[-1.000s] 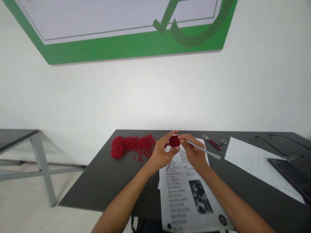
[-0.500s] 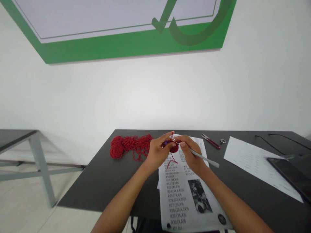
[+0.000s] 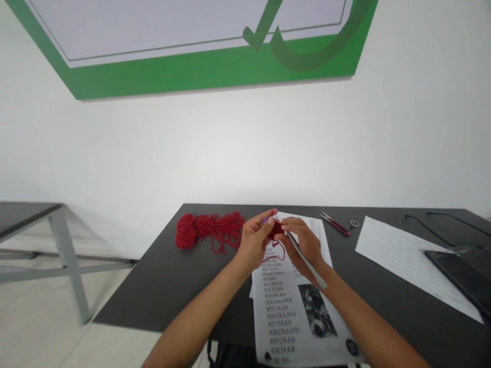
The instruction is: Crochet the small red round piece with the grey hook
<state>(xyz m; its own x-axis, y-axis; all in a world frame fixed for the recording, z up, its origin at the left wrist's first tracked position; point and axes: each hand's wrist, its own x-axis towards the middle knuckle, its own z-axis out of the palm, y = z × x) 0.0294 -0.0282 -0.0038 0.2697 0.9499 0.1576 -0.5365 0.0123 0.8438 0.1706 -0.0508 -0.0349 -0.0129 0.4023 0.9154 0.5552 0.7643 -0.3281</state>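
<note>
A small piece of red crochet work (image 3: 275, 231) is pinched in my left hand (image 3: 255, 235), with yarn running over the raised index finger. Something small and purple shows beside the left fingertips. My right hand (image 3: 305, 243) is closed on a crochet hook (image 3: 309, 263) with a grey handle, which slants down toward my right wrist. The hook's tip is at the red piece, hidden by fingers. A loose red yarn tail hangs below the work over a printed pattern sheet (image 3: 282, 322). To the left lies a ball of red yarn (image 3: 186, 232) with a loose tangle.
Red-handled thread snips (image 3: 335, 224) and a small metal ring (image 3: 354, 224) lie beyond my right hand. Farther right are another printed sheet (image 3: 402, 260), a dark phone-like device (image 3: 458, 276) and glasses (image 3: 437, 230). A second table (image 3: 26, 220) stands at the left; a wall is behind.
My right hand has turned the hook, so its handle end now points more steeply down toward me. The red piece has tilted, and the hands stay close together.
</note>
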